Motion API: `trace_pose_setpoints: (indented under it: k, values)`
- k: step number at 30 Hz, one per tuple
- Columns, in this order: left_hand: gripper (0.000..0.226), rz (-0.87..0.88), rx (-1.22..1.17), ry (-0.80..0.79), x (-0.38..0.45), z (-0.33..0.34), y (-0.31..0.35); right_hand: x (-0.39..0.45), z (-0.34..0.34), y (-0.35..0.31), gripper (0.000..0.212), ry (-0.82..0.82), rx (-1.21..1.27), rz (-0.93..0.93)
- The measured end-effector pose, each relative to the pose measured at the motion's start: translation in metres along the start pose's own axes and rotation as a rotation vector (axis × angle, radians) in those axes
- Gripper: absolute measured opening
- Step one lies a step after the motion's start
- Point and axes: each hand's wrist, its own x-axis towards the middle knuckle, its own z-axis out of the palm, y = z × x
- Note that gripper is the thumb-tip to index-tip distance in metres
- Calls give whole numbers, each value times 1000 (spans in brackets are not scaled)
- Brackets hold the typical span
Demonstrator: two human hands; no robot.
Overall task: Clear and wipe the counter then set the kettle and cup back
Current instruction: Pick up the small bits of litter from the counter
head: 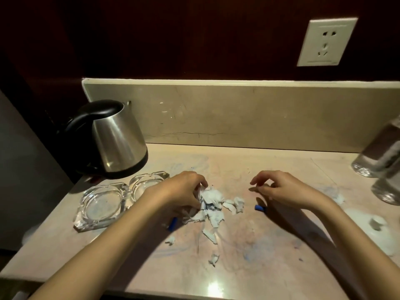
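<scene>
A steel kettle (118, 140) with a black lid and handle stands at the counter's back left. Torn white paper scraps (213, 204) lie in a heap mid-counter, with smaller bits trailing toward me. My left hand (184, 191) curls its fingers round the left side of the heap and grips scraps. My right hand (279, 188) hovers to the right of the heap with fingers loosely curled; whether it pinches a scrap I cannot tell. Two short blue pieces lie on the counter, one (173, 223) by my left wrist, one (259, 207) under my right hand. The beige counter (249, 256) shows blue smears.
Two glass ashtrays (104, 204) sit side by side front-left of the kettle. Clear glass tumblers (381, 152) stand at the right edge. A small white lump (376, 223) and white smear lie at the right. A wall socket (326, 42) is above the backsplash.
</scene>
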Motion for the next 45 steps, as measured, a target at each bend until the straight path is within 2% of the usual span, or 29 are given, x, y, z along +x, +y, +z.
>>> trace_pose_setpoints:
  k: [4, 8, 12, 16, 17, 20, 22, 25, 27, 30, 33, 38, 41, 45]
  values:
    - [46, 74, -40, -8, 9, 5, 11, -8, 7, -4, 19, -120, 13, 43]
    - [51, 106, -111, -40, 9, 1, 15, -4, 24, -23, 18, -104, 97, -25]
    - [58, 72, -191, -60, -9, -20, 0, 5, 32, -38, 13, -105, 180, -48]
    - [61, 1, -102, -128, -38, -31, -17, 10, 31, -42, 11, -136, 170, -68]
    - [60, -16, -67, -134, -43, -30, -19, 10, 31, -44, 21, -147, 131, -76]
    - [61, -40, -20, -139, -52, -23, -23, 2, 32, -53, 75, -211, -62, -125]
    - [65, -42, -12, -146, -56, -17, -24, -5, 36, -61, 103, -267, -131, -164]
    - [72, -64, 2, -175, -61, -9, -23, -17, 42, -66, 126, -314, -242, -182]
    - [75, -74, 8, -179, -64, -4, -24, -26, 47, -68, 133, -318, -295, -195]
    - [76, -52, -19, -154, -66, 6, -26, -38, 59, -69, 133, -307, -354, -221]
    - [67, -21, -142, -94, -66, 15, -28, -38, 66, -67, 128, -230, -338, -223]
    - [56, 47, -238, 85, -56, 22, -17, -11, 64, -65, 110, -88, -365, -154]
    - [60, 81, -278, 161, -41, 24, -8, 5, 66, -64, 99, -31, -335, -137]
    - [74, 70, -203, 154, -36, 9, -9, 7, 48, -56, 99, -114, -117, -143]
